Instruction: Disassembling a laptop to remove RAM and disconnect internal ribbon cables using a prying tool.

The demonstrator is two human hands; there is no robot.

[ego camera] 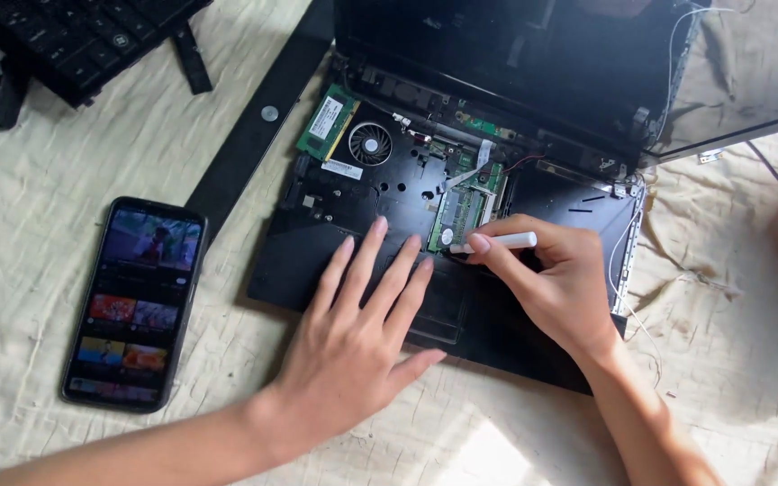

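An opened black laptop base point(335, 243) lies on a pale cloth, its green circuit boards and a round fan point(370, 143) exposed. My left hand point(362, 333) rests flat on the lower part of the base, fingers spread. My right hand point(551, 283) grips a thin white stick-like tool point(497, 242), with its tip at the lower edge of a green memory module point(463, 211) in the middle of the base. A second green module point(327, 121) sits at the base's upper left corner. The laptop's dark screen point(497, 54) stands tilted open behind.
A smartphone point(134, 304) with a lit screen lies left of the laptop. A long black strip point(254, 135) lies diagonally between them. A black keyboard point(74, 36) sits at the top left. Loose white wires point(628, 243) trail at the laptop's right edge.
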